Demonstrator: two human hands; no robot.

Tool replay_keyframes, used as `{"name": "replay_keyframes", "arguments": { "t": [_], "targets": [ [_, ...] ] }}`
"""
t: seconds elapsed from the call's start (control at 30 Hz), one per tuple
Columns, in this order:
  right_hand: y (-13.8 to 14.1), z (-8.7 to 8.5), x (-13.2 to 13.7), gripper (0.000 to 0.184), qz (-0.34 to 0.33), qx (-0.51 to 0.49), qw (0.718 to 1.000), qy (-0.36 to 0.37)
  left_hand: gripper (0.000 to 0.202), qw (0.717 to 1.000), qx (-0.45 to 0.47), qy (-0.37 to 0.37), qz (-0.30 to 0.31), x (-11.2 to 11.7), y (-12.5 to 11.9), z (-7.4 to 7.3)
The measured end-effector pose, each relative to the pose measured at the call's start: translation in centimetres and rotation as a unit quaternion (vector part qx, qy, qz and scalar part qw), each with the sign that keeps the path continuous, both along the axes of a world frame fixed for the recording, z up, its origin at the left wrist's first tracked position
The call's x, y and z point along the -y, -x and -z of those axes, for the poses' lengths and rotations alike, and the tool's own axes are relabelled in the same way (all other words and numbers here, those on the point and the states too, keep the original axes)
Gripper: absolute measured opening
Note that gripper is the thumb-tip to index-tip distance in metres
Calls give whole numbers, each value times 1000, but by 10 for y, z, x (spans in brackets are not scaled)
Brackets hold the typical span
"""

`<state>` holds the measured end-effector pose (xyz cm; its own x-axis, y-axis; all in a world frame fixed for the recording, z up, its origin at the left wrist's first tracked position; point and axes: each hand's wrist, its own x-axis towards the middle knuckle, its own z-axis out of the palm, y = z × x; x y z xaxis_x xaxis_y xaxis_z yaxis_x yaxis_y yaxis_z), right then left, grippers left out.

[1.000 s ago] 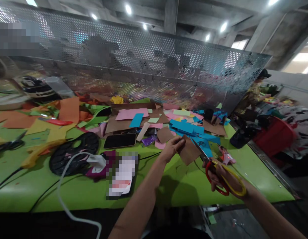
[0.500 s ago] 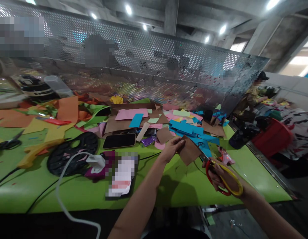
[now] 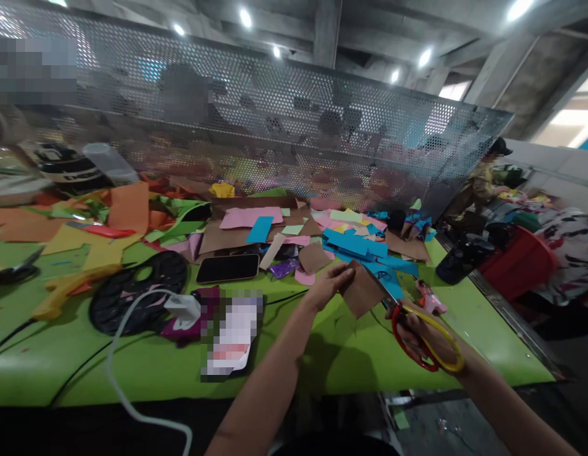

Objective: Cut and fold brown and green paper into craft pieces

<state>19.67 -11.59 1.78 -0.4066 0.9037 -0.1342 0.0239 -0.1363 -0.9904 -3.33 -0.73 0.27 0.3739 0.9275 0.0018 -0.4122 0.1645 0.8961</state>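
Grip, left hand (image 3: 328, 286): closed by thumb and fingers on the left edge of a brown paper piece (image 3: 362, 292), which is held raised above the green worktop (image 3: 350, 354). Grip, right hand (image 3: 424, 339): closed through the red and yellow loops of the scissors (image 3: 407, 316). The blades appear to meet the paper's right edge, but contact is not resolved. Behind, a perforated metal screen (image 3: 275, 126) is noted, then coloured paper scraps (image 3: 350, 244), then a phone (image 3: 228, 268) laid flat.

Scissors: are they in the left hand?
No, the scissors sit in the right hand, while the left hand pinches the brown paper.
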Motion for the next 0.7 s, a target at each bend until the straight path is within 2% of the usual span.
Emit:
{"name": "replay_keyframes", "arguments": {
  "t": [0.2,0.33,0.43,0.7],
  "targets": [
    [5,-6,4,45,38,30,999,24,48,1000,-5,-14,13,0,1,0],
    [9,-13,3,53,21,21,999,40,48,999,-20,-30,20,0,0,2],
    [9,-16,2,53,12,18,999,38,47,998,-28,-39,33,0,-1,4],
    [6,-8,-2,50,22,14,999,36,46,997,-36,-44,51,0,-1,4]
  ]
}}
